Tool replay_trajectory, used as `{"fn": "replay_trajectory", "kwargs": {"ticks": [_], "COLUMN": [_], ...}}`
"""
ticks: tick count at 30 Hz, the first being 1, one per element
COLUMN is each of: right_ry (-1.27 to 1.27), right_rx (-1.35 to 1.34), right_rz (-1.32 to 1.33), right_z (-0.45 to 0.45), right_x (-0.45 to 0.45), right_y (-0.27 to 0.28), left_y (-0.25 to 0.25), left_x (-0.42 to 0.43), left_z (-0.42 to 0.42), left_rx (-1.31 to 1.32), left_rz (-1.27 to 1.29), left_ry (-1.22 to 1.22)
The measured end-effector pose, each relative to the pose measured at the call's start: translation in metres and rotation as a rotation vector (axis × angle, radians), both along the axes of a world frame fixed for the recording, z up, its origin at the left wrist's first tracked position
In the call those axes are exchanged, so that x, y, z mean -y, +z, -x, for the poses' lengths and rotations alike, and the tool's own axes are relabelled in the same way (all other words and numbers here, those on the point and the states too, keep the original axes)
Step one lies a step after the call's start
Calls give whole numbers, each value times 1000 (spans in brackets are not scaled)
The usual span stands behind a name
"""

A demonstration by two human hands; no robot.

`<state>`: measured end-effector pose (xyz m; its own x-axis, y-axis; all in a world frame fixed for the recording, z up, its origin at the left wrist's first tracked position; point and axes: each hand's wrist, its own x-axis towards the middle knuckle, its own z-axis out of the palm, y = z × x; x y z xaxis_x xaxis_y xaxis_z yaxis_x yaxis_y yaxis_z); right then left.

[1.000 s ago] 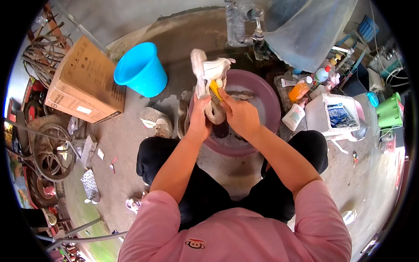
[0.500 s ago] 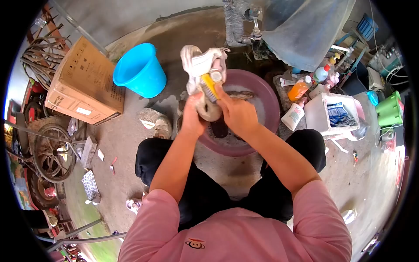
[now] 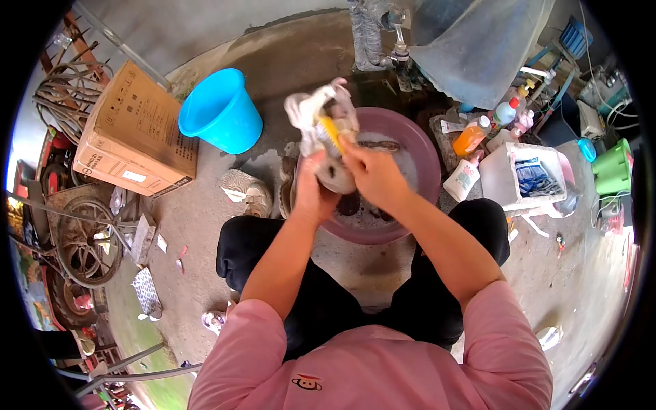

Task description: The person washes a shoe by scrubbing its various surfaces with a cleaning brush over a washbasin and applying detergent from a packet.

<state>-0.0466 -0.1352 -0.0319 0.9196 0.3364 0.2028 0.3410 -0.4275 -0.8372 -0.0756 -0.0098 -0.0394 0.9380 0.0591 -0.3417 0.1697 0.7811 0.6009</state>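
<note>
My left hand (image 3: 316, 193) grips a pale, wet shoe (image 3: 335, 176) from its near left side, holding it up over the left part of a mauve basin (image 3: 429, 195). In my right hand (image 3: 377, 176) is a yellow scrubbing brush (image 3: 330, 133), its bristles against the shoe's upper. Motion blurs the far end of the shoe. Sudsy water (image 3: 403, 157) fills the basin, where dark objects lie partly sunk, their kind unclear. Left of the basin, a beige shoe (image 3: 256, 198) rests on the floor by my knee.
A blue bucket (image 3: 222, 116) and a cardboard box (image 3: 137, 133) stand to the left. Behind the basin is a wrapped pipe with a tap (image 3: 400, 44). On the right are an orange bottle (image 3: 470, 139), a white lotion bottle (image 3: 462, 179) and a white container (image 3: 499, 178) holding blue packets.
The shoe has tipped and shifted slightly down and right, with its far end blurred. Both hands have moved with it, the brush staying against the shoe.
</note>
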Motion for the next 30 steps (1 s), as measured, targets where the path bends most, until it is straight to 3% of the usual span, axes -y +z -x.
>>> {"fn": "replay_trajectory", "kwargs": {"ticks": [1,4,7,8,10,12,16,19,21,24,27,30], "right_ry": [71,122,4,-47,-65,-50,122,28,-34,-79,-33,139], "right_rx": [-19,-105,266,317,274,233,-185,26,262,356,233,-142], "right_rz": [-54,115,236,247,242,270,75,204,147,320,349,-17], "right_z": [13,28,6,-6,-6,6,29,15,1,0,10,13], "right_x": [2,7,8,8,8,6,14,17,15,15,11,21], "right_y": [2,23,4,1,0,0,22,13,2,-1,-7,3], "left_y": [1,6,-14,-15,-5,-10,13,-3,-14,-4,3,8], "left_x": [-13,-30,-15,-3,4,-19,-34,-20,-10,-5,-18,-33], "left_z": [-7,-12,-5,-2,-2,-9,-13,-5,-7,-7,-10,-17], "left_rx": [12,77,29,70,18,68,118,-23,82,68,102,168], "left_rz": [3,-24,-110,45,17,36,17,-151,-91,-33,74,146], "left_ry": [30,41,96,58,124,34,102,122,96,91,72,92]}}
